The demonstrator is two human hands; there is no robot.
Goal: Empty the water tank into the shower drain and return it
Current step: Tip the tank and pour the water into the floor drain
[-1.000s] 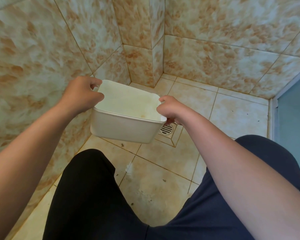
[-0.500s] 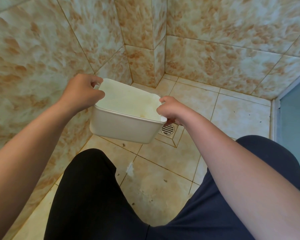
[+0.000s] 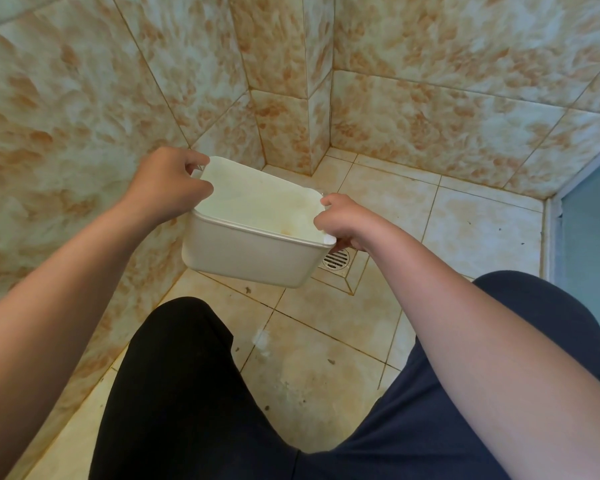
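A white rectangular water tank (image 3: 250,252) hangs in the air above the shower floor, held roughly level with its open top toward me. My left hand (image 3: 165,183) grips its left rim and my right hand (image 3: 343,221) grips its right rim. The inside looks pale with a faint brown stain near the right side; I cannot tell how much water it holds. A round metal shower drain (image 3: 338,259) shows just below the tank's right corner, partly hidden by the tank and my right hand.
Tiled walls (image 3: 66,116) close in on the left and back, meeting at a jutting corner (image 3: 291,98). A blue door panel (image 3: 592,237) stands at the right. My legs in dark trousers (image 3: 187,393) fill the lower frame over the tiled floor (image 3: 319,368).
The tank and both hands have barely shifted, rising very slightly in the view. The grip on both rims is the same.
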